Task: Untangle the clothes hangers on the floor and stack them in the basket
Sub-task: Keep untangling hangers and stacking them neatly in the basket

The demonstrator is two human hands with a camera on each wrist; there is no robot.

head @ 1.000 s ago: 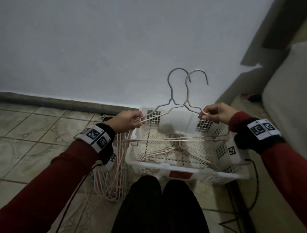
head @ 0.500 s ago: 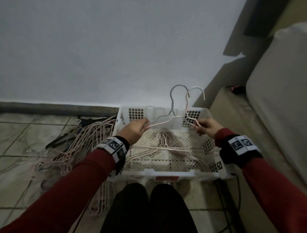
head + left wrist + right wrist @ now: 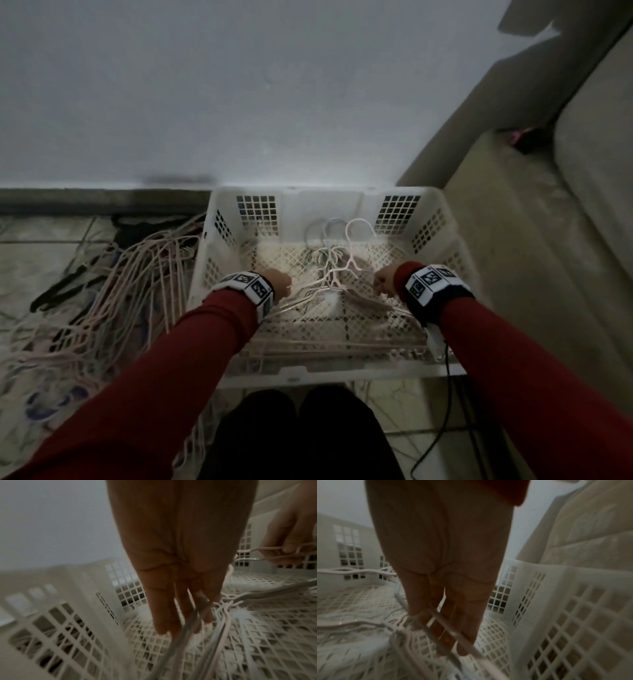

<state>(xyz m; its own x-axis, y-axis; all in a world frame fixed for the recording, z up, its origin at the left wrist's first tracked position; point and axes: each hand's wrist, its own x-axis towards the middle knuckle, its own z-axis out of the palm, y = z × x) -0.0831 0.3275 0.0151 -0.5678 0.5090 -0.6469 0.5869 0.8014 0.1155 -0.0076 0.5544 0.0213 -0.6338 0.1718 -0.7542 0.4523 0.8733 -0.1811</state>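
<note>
**Head view: both hands down in the basket with two hangers**

Head view is showing the left hand (image 3: 279,281) and right hand (image 3: 384,284) reaching into the white basket (image 3: 322,195), each holding one shoulder end of a pair of wire hangers (image 3: 334,279). The pair is lying low over the basket's lattice floor, hooks pointing toward the far wall of the basket, on top of other hangers already lying there. Whether it is resting on them or held just above is not clear.

Left wrist view: the left hand's fingers (image 3: 171,608) are pointing down and curling round the blurred wires, gripping them. The right hand is also showing in that view, pinching the wires between thumb and fingers.

Right wrist view: the right hand's fingers (image 3: 465,622) are closing on a thin wire running across them; motion blur is hiding detail.

On the tiled floor (image 3: 41,260), just left of the basket, a tangled pile (image 3: 113,308) of pale hangers is lying, some touching the basket's side. A beige sofa (image 3: 548,240) is standing to the right. The basket is sitting against the grey wall (image 3: 239,85), with the person's dark knees just before it.
</note>
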